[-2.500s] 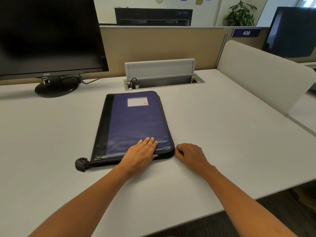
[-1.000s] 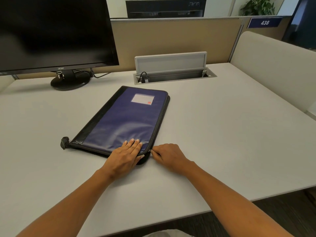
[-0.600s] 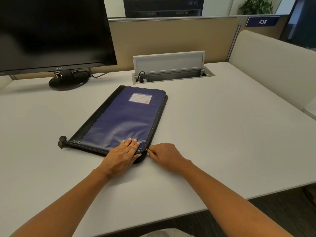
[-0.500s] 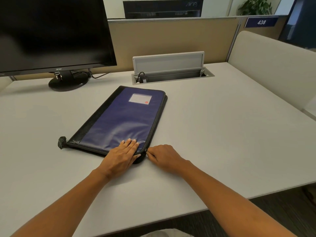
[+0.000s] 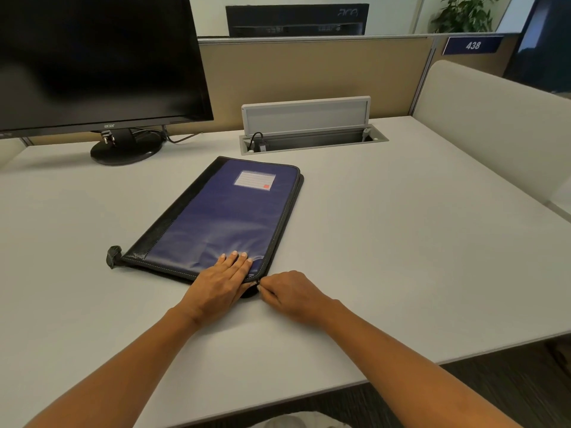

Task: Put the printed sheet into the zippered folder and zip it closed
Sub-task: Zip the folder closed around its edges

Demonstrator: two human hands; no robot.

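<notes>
One wide-angle camera sits on the person's head and looks forward and down across the counter (image 5: 401, 242). It faces the beige partition (image 5: 309, 72) at the far edge, with the monitor (image 5: 92, 57) at upper left. The left hand (image 5: 221, 282) and right hand (image 5: 290, 291) lie near the lens, at the near end of the zippered folder (image 5: 222, 211); both forearms (image 5: 123, 381) enter from the bottom edge.

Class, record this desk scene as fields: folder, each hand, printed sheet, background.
folder: blue zippered folder, lies flat on the white desk
left hand: flat, pressing the folder's near corner
right hand: pinching the zipper pull at that corner
printed sheet: not visible
background: Acer monitor, open cable box
</notes>
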